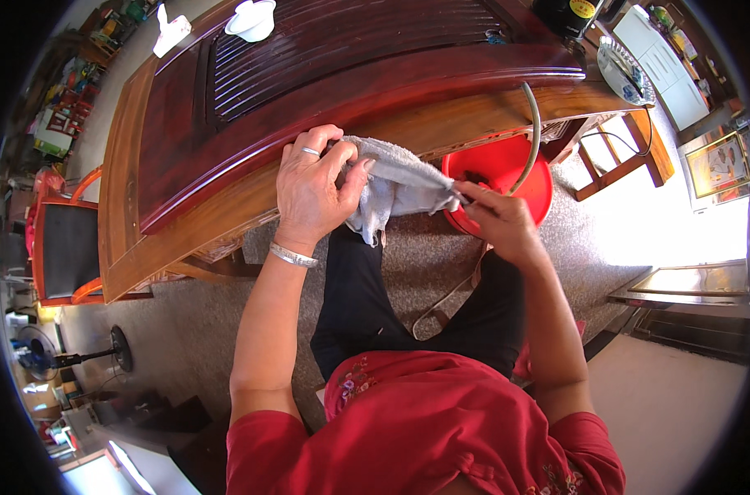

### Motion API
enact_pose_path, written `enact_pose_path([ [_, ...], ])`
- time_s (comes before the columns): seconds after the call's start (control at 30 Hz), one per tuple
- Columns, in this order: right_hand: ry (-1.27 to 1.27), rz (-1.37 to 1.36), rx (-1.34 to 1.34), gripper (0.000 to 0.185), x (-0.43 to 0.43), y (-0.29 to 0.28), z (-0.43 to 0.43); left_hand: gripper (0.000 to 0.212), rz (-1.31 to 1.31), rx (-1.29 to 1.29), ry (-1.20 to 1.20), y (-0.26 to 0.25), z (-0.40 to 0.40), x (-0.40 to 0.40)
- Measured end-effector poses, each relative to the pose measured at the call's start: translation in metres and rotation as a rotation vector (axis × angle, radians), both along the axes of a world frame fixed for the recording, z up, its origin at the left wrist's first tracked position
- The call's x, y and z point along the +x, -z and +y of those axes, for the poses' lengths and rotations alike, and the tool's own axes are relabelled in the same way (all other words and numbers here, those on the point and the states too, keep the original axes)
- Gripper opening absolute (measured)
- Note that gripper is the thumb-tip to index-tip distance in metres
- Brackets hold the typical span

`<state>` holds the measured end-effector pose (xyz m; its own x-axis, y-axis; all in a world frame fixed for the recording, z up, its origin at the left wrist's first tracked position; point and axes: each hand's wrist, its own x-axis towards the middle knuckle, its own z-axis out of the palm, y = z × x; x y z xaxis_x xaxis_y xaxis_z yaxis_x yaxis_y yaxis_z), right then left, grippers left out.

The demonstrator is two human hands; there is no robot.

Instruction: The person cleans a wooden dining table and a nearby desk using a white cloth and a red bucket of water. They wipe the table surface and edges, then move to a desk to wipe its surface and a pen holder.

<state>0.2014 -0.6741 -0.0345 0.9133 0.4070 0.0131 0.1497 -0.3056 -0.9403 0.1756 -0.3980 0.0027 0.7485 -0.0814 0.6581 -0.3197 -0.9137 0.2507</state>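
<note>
A light grey cloth (399, 179) stretches between my two hands at the near edge of a wooden tea table (375, 133). My left hand (319, 182), with a ring and a silver bracelet, grips the cloth's left part beside the table's dark red edge. At the right, my right hand (498, 216) pinches the cloth's twisted end; whether something else is in those fingers I cannot tell. A slatted dark tea tray (350, 43) is set in the tabletop. Below and behind my right hand stands a red plastic bucket (538, 179), and a hose (532, 136) hangs down into it.
On the tabletop are a white lidded bowl (251, 21), a tissue pack (172, 34), a glass dish (625, 71) and a black appliance (566, 15). A wooden chair (72, 247) stands at the left, with a standing fan (121, 348) below it. A wooden stool (656, 148) is at the right.
</note>
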Motion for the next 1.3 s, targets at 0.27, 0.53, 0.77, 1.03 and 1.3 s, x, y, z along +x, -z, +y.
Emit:
enact_pose_path([
  [0.27,0.081,-0.255,-0.099,0.035,0.023,-0.047,0.006,0.018,0.042,0.023,-0.002,-0.003,0.000,-0.002],
  [0.53,0.131,-0.340,-0.263,0.042,0.052,-0.044,0.021,0.029,0.005,0.008,-0.054,-0.004,-0.004,-0.003],
  [0.77,0.179,-0.359,-0.533,0.021,0.076,-0.054,0.028,0.030,-0.107,0.118,-0.024,0.002,-0.009,0.001],
  [1.03,0.124,-0.394,-0.803,0.018,0.084,-0.083,0.044,0.028,-0.012,0.100,0.004,0.004,-0.052,0.021],
  [1.3,0.128,-0.511,-0.889,0.014,0.085,-0.083,0.042,0.029,-0.024,0.045,-0.023,0.007,-0.054,0.022],
])
